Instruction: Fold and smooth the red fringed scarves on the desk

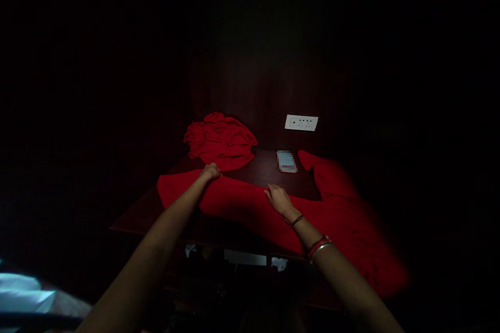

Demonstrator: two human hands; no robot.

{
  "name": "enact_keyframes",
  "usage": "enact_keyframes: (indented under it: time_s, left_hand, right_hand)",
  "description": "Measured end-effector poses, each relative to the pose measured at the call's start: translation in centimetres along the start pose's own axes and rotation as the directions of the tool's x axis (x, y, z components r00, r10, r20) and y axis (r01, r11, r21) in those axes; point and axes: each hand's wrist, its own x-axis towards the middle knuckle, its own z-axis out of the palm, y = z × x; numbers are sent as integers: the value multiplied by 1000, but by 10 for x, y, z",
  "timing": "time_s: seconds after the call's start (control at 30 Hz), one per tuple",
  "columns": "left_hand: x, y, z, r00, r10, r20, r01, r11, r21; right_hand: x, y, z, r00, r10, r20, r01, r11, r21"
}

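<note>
A long red cloth (242,208) lies spread across a dark wooden table (269,166) and hangs off its right side. My left hand (211,170) is closed on the cloth's far edge near the left. My right hand (278,199) rests on the cloth's far edge near the middle, fingers curled over the fabric. Bangles and a thread sit on my right wrist. A second red cloth (219,140) lies crumpled in a heap at the table's back left.
A small pale block (286,161) sits on the table behind my right hand. A white socket plate (301,123) is on the dark wall behind. Pale scraps (244,258) lie on a shelf under the table. Something light blue (23,296) shows at the bottom left.
</note>
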Motion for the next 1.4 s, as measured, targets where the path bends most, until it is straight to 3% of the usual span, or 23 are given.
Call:
enact_keyframes:
  time_s: [0.27,0.4,0.47,0.53,0.63,0.77,0.87,0.97,1.07,1.2,1.33,1.4]
  left_hand:
    - [1,-23,0,989,-57,-139,50,997,-56]
    - [-18,-14,6,971,30,-235,-41,998,-43]
    - [-38,-12,13,943,84,-321,-94,995,-16]
    - [-62,-16,22,898,212,-385,-211,976,46]
    - [-95,-31,32,868,434,-241,-410,900,147]
    - [-114,-45,30,864,502,-23,-488,850,199]
    - [-118,-45,23,852,523,-5,-506,827,245]
    - [-120,-42,22,819,573,-28,-540,787,298]
    - [-124,-42,28,831,557,5,-536,796,282]
    - [-127,-50,27,852,520,62,-518,821,238]
    - [-121,-63,6,896,417,153,-439,884,159]
    - [-114,-63,-5,941,327,91,-337,931,140]
  right_hand:
    - [-3,2,0,999,33,22,-32,999,-24]
    - [-2,-2,-6,998,70,3,-70,996,-50]
    - [-1,-6,-13,997,70,-21,-70,997,-23]
    - [-3,-14,-18,998,17,-56,-15,1000,28]
    - [-8,-27,-16,987,-161,-21,163,983,82]
    - [-15,-34,-6,937,-290,196,269,954,130]
    - [-13,-34,-10,916,-288,278,250,954,165]
    - [-10,-42,-21,947,-257,195,219,956,194]
    - [-16,-57,-21,948,-297,113,273,944,186]
    - [-31,-68,-6,930,-318,186,296,946,135]
    - [-32,-56,-8,916,-314,250,272,944,188]
    - [-24,-42,-16,940,-252,230,206,957,204]
